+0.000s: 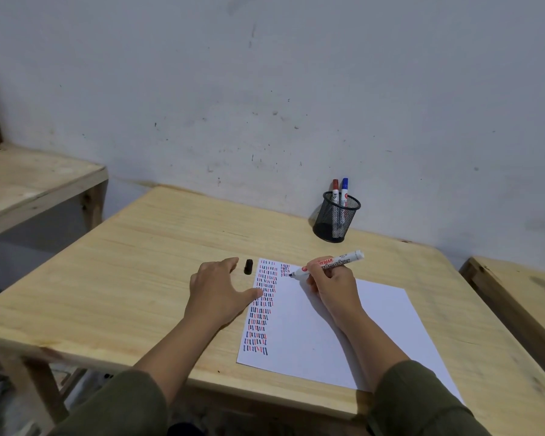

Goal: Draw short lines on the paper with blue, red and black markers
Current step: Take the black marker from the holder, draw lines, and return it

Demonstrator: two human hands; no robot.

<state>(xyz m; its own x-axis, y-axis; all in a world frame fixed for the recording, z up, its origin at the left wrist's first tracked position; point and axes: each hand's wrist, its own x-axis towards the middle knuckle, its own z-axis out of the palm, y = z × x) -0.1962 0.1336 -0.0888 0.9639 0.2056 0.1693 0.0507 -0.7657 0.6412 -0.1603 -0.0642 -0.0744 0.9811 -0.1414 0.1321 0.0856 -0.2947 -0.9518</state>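
Mid-stroke on a second column at the far left of the paper (343,325), right hand (334,284) pinching the uncapped black marker (331,264), left hand (217,291) flat, thumb pinning the sheet's left edge; next, probably another short line just below, lightly pressed.

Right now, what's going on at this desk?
A person is filling a sheet of paper with short marker lines. The right hand holds an uncapped marker, tip on the paper, starting a second column. The left hand rests flat at the paper's left edge. A black cap lies nearby. The red marker and blue marker stand in a mesh cup.
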